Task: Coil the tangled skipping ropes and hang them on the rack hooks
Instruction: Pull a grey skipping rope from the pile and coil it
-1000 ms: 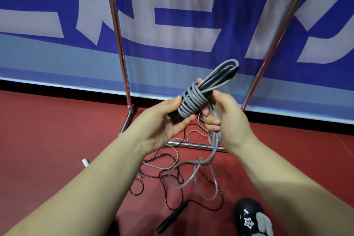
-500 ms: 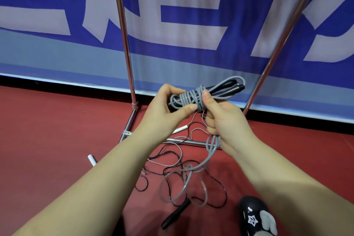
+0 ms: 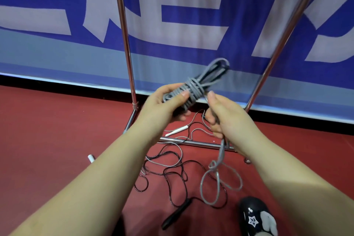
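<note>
As seen from near to far, the counts: two hands, one shoe, one grey rope, at least two more ropes on the floor, one rack.
Shoe: one black shoe (image 3: 255, 216) with a white star, at the bottom edge, partly cut off.
Black handle: one (image 3: 175, 216) lies on the red floor (image 3: 47, 130), just left of the shoe.
Floor ropes: a thin black rope (image 3: 173, 174) and a pale thin rope (image 3: 172, 156) lie tangled together; which strand joins which is hard to make out.
White handles: two, one (image 3: 176, 131) by the rack's base bar, one (image 3: 91, 158) half hidden behind the left forearm.
Left hand: (image 3: 162, 105) fingers and thumb curled round the coiled bundle of the grey rope (image 3: 191, 92).
Right hand: (image 3: 224, 115) curled round the grey rope's loose tail, which hangs down in loops above the floor.
Bundle: held in the air between the rack's posts; dark handles within it are blurred.
Rack: one chrome rack (image 3: 124, 34), two posts; top and hooks out of frame.
Banner: one blue banner (image 3: 191, 25) with white letters, cut off.
</note>
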Tool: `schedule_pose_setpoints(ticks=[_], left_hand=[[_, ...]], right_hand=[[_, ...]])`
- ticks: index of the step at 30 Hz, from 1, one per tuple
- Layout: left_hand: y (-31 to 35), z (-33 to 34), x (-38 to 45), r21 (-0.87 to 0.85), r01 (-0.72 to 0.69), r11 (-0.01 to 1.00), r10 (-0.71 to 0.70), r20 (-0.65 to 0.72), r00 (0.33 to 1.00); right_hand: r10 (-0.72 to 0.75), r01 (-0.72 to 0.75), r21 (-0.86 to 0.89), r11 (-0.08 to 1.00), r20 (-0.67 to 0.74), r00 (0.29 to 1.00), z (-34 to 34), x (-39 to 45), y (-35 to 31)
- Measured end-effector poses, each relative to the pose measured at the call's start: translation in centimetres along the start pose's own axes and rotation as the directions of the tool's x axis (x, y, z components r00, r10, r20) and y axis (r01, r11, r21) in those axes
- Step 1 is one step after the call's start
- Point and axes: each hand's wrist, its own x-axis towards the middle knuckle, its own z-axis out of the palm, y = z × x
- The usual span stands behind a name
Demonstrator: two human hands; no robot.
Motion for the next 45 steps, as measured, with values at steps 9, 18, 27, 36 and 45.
schedule_pose_setpoints(ticks=[9, 18, 27, 36, 45], left_hand=[[-0.8, -1.2, 0.8, 0.087, -0.027, 0.996, 0.044, -0.207, 0.977], [-1.5, -3.8, 2.4, 0.271, -0.009, 0.962, 0.107, -0.349, 0.931], [-2.5, -3.1, 1.9, 0.645, 0.065, 0.761, 0.015, -0.118, 0.993], [-1.6, -2.1, 0.4, 0.684, 0.088, 0.724, -0.373, 0.28, 0.885], [-0.1, -2.1, -0.7, 0.501, 0.065, 0.863, -0.382, 0.561, 0.734]], right_hand=[[0.176, -0.146, -0.222, 0.964, 0.125, 0.976, -1.2, -0.1, 1.3], [0.01, 0.062, -0.572, 0.818, 0.121, 0.993, -1.4, -1.1, 0.9], [-0.269, 0.245, -0.719, 0.65, 0.084, 0.96, -2.9, -1.0, -0.5], [-0.219, 0.153, -0.584, 0.797, -0.044, 0.975, -4.7, -0.2, -0.4], [0.053, -0.023, -0.437, 0.899, 0.056, 0.997, -5.0, 0.7, 0.8]])
